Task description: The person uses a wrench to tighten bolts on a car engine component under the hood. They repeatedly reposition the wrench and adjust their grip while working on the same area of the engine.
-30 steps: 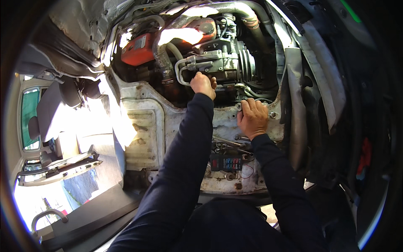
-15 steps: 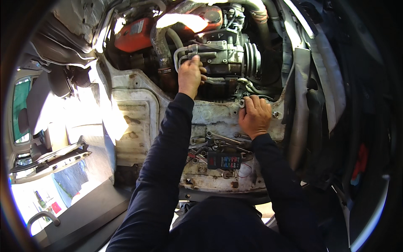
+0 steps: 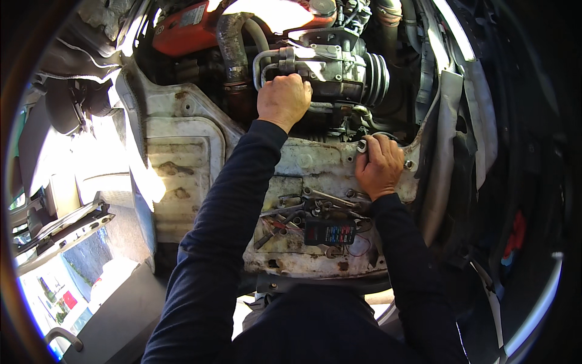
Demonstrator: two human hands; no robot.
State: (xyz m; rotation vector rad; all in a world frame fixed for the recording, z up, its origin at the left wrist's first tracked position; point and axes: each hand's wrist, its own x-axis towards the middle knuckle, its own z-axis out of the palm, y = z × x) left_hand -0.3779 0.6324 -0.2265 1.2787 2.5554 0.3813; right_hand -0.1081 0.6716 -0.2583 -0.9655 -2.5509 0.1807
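My left hand (image 3: 284, 100) is closed beside the metal compressor (image 3: 333, 67), against the hose fittings at its left end. Its knuckles face up, and whatever the curled fingers grip is hidden beneath them. To the right, my right hand (image 3: 381, 165) rests on the front edge of the worn white panel (image 3: 206, 164), closed over a wrench (image 3: 362, 146). The wrench's open jaw sticks out by the thumb; most of its length is covered by the hand. Grooved pulleys (image 3: 377, 79) sit at the compressor's right end.
Several wrenches (image 3: 330, 195) lie loose on the panel between my forearms, around a small black case (image 3: 330, 232) with coloured marks. A red engine cover (image 3: 185, 30) and a thick bent pipe (image 3: 232, 51) stand beyond the panel. Grey trim (image 3: 445, 115) hangs on the right.
The view has shifted a little. My left hand has turned at the fittings, so its back now faces up and its fingers are hidden. My right hand stays on the panel edge with the wrench.
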